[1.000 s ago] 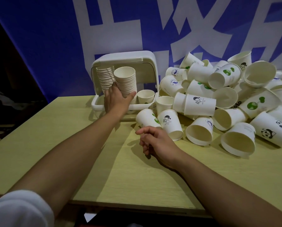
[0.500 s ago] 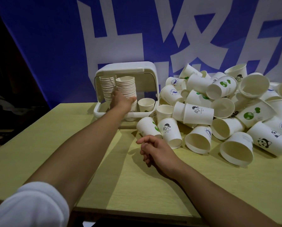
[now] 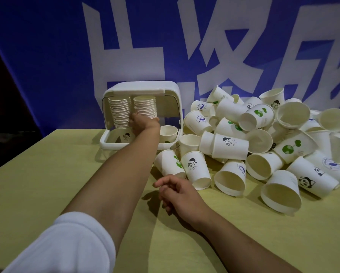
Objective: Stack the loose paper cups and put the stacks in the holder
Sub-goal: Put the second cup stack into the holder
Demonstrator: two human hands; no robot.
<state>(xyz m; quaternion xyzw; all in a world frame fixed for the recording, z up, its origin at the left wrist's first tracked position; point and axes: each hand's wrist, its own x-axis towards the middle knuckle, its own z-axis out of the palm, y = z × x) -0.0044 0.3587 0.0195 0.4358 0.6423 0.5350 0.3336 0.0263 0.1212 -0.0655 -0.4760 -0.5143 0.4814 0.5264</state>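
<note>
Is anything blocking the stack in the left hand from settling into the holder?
Nothing visible. The left hand grips the stack already inside the holder, beside another stack; a single cup sits apart to the right.

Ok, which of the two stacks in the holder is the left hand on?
The right stack: the left hand grips its lower part. The left stack stands beside it, apart from the hand.
</note>
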